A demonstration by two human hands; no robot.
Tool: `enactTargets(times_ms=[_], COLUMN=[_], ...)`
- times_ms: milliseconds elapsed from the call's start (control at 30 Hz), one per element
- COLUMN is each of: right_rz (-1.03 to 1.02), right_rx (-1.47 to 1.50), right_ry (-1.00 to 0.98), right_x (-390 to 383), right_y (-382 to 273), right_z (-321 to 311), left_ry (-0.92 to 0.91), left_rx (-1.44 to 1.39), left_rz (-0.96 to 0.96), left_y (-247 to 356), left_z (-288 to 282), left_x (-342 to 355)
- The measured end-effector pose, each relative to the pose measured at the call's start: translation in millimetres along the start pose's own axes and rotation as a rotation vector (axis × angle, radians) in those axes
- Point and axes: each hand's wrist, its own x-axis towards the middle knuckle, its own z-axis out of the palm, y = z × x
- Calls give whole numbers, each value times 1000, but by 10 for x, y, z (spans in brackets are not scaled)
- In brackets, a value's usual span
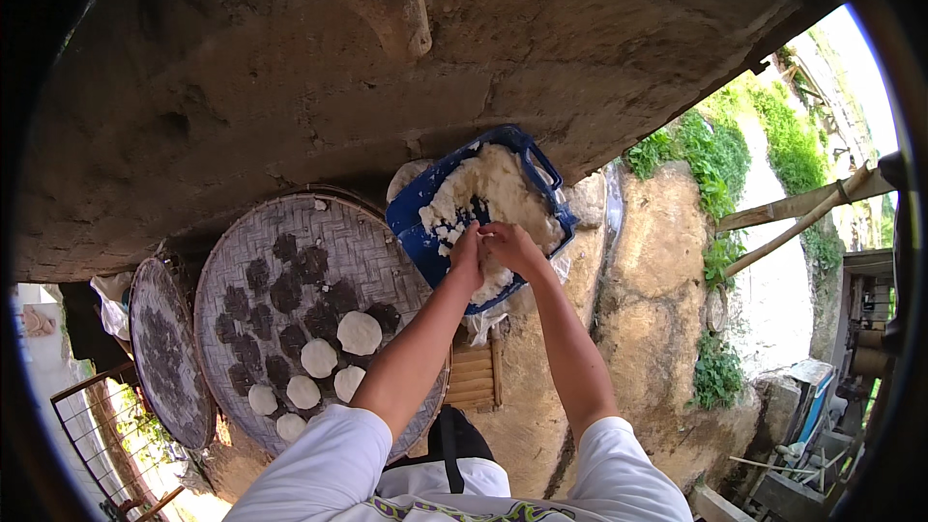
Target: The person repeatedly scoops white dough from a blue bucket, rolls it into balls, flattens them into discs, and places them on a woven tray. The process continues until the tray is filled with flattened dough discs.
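A blue plastic tub (pixel 416 222) holds a heap of white, crumbly dough-like material (pixel 512 184). My left hand (pixel 467 253) and my right hand (pixel 512 249) meet over the tub's near part, fingers closed and close together; what is between them is mostly hidden. Left of the tub lies a large round woven tray (pixel 251 271) bearing several flat white rounds (pixel 359 333) on its lower half and dark round marks elsewhere.
A smaller woven tray (pixel 166 348) leans at the left beside a metal grille (pixel 87 416). A rough brown wall (pixel 290 77) spans the top. Rightward are weathered concrete (pixel 638 280), green plants (pixel 720 155), wooden poles (pixel 783 208) and stacked clutter (pixel 802 425).
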Motion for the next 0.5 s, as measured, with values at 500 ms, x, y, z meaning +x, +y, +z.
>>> enactTargets(times_ms=[500], right_rz=[-35], right_rx=[1957], right_ry=[-115], right_x=[-56], right_y=[43], right_z=[245], left_ry=[-157], left_rx=[1352], left_rz=[1477], left_y=[282], left_z=[283], left_x=[-982])
